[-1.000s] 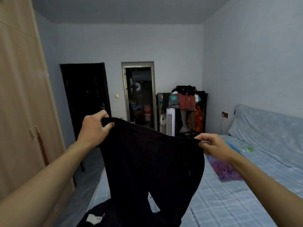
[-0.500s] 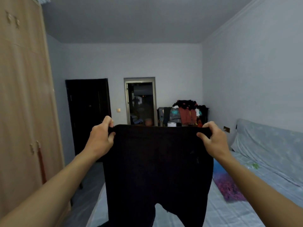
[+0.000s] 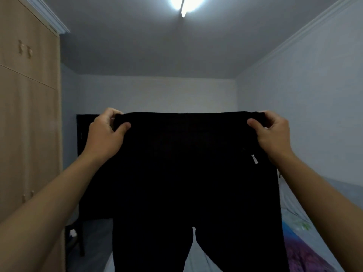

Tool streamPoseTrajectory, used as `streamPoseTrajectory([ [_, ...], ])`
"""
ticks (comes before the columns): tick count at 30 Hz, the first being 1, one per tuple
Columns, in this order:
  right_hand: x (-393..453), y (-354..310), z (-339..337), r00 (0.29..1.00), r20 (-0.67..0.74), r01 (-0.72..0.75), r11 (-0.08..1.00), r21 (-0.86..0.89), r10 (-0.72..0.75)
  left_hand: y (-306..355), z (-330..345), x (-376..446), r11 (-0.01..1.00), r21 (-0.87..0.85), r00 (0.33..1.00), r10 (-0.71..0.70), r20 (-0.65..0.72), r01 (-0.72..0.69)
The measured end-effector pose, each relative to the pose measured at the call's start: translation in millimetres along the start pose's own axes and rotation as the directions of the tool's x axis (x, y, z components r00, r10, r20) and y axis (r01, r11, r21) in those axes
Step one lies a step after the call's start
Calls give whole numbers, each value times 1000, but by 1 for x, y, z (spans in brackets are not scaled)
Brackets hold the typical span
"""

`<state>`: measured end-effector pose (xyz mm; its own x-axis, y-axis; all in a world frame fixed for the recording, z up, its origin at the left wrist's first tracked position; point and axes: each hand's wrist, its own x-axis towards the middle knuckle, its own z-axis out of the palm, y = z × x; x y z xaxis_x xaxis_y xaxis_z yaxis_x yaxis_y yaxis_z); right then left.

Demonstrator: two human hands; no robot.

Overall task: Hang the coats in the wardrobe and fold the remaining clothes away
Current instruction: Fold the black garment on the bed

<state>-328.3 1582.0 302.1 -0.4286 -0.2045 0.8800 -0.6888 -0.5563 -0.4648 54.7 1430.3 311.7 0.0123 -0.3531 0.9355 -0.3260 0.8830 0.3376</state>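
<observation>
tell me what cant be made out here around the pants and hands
Head view only:
- Trouser legs of the black pants: ends cut off by the bottom edge.
- Fingers of the left hand and right hand: tucked behind the waistband.
- Dark door and far wall: mostly hidden by the pants.
- Bed: partly covered.

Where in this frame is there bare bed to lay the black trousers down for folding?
Little shows. The bed sheet lies bare in a strip right of the black trousers, between the right forearm and the purple patterned cloth below it. A sliver shows between the trouser legs. Both the left hand and right hand grip the waistband; the rest is hidden.
</observation>
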Motion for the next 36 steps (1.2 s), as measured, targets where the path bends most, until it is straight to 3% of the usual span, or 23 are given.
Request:
streamPoseTrajectory([
  [3,-9,3,-5,996,57,-70,997,-15,71,-7,-4,-10,990,-101,987,-85,133,99],
  [7,-45,32,-16,965,167,-201,979,-22,202,-20,0,-55,991,-75,953,-86,292,113],
  [12,-95,62,-30,908,332,-272,962,8,254,-28,0,-104,951,-149,845,-162,511,272],
  [15,-113,70,-40,833,494,-287,958,1,249,-34,-2,-119,963,-101,797,-147,585,251],
  [20,-128,82,-49,713,653,-296,954,-48,254,-48,-5,-134,980,27,780,-172,602,196],
  [25,-135,97,-54,653,720,-210,970,-126,235,-59,-10,-150,990,80,776,-140,615,115],
  [30,-132,105,-58,653,727,-152,977,-150,213,-58,-15,-160,997,79,862,-34,505,-7],
  [36,-128,108,-62,660,720,-73,973,-219,212,-50,-19,-162,996,71,863,14,504,-58],
])
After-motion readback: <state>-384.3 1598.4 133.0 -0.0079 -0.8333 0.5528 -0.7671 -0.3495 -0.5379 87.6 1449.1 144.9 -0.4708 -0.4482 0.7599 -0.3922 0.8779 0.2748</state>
